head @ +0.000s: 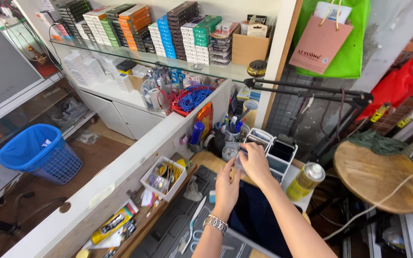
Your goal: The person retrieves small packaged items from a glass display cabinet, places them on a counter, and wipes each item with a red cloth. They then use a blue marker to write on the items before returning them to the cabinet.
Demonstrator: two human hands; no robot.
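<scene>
Head view: left hand [226, 184] and right hand [255, 162] both pinch a small grey flat item [241, 154], kind unclear, above the surface [206, 160], just beside the white divided organizer [277, 154]. Yellow spray can [305, 181] stands near.

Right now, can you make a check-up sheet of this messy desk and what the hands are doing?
Surface: dark work mat on a wooden bench.
Job's things: a small flat item, mostly hidden, held between both hands above the white slotted rack.
Clutter: white parts tray, pen cup, spray can, yellow tube.
Hands: left hand, wearing a metal watch, and right hand pinch the item together.
Cables: red and blue wire bundle; white cord over the round stool.
Surroundings: glass shelf with coloured boxes, blue basket, green bag.
</scene>
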